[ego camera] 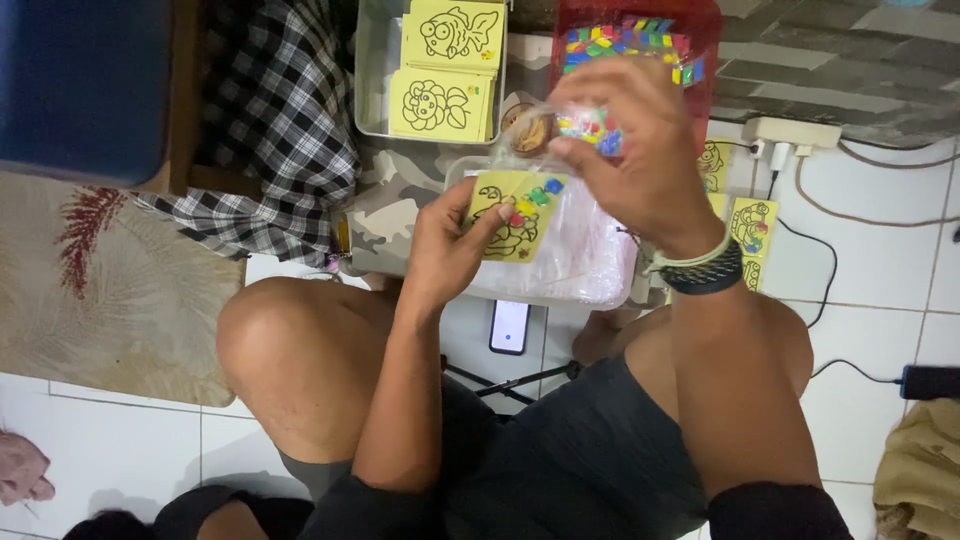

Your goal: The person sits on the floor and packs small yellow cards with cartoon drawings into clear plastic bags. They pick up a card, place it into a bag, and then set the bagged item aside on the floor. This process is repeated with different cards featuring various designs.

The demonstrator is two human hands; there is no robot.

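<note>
A clear tray (372, 70) of yellow picture cards (445, 70) sat at the upper left. The left hand (450, 245) pinched a yellow card (520, 215), dotted with coloured pieces, between thumb and fingers over a clear plastic box (590, 265). Just right, the right hand (635, 140) hovered above, fingertips pressed together on a small bag of coloured pieces (590, 128). A red basket (700, 25) of pieces stood behind.

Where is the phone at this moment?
In the head view the phone lies on the white tiled floor between the person's knees, just below the clear plastic bag and the yellow card held by the left hand.
</note>
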